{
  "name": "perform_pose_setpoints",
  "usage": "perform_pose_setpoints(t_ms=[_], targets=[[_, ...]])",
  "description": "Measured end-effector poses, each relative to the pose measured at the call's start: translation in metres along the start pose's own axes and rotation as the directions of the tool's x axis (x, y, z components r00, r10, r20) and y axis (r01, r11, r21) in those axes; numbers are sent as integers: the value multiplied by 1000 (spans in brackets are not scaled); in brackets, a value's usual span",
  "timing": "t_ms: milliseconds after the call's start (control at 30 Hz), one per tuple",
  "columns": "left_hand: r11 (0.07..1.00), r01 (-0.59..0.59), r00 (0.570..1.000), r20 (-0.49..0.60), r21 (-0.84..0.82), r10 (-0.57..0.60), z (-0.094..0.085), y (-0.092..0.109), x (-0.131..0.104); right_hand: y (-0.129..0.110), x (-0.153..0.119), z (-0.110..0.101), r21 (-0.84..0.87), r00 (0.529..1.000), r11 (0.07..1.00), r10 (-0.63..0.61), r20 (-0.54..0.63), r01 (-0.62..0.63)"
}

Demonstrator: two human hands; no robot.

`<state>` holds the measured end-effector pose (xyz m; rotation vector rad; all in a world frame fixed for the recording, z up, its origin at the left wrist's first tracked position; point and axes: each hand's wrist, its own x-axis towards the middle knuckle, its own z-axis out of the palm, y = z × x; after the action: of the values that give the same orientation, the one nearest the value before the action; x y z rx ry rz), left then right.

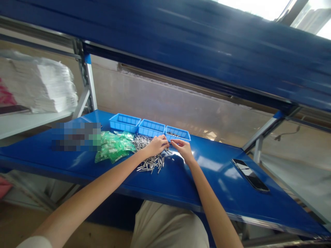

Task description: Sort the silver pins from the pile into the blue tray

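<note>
Two hands, left (156,145) and right (182,148), meet fingertips-close at the right of the pins (152,162), fingers bunched; whether either grips a pin cannot be told. Pins lie loose on the worktop (207,179), near side of three bins (151,132), right of green bags (111,146); the right-hand bin holds a few dark pieces. Judged light, stiff, smooth enough to slip, hardly fragile; best pinched singly at mid-length.
</note>
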<state>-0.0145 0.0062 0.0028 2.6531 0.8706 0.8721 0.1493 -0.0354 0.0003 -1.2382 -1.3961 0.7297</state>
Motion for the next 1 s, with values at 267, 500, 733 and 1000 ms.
perform_pose_setpoints(t_ms=[267,500,733,1000], targets=[[995,81,986,-145,-50,-87,-6,3,3,-9,-7,0,-96,988,992,90,126,-78],[998,36,983,-179,-59,-46,-7,6,4,-9,-4,0,28,990,990,135,43,-137],[993,106,989,-106,55,-100,-8,3,0,-1,3,-7,123,967,971,220,-125,-205],[942,326,944,-90,76,-319,-6,-2,-1,-10,10,-9,169,971,967,212,-110,-192]])
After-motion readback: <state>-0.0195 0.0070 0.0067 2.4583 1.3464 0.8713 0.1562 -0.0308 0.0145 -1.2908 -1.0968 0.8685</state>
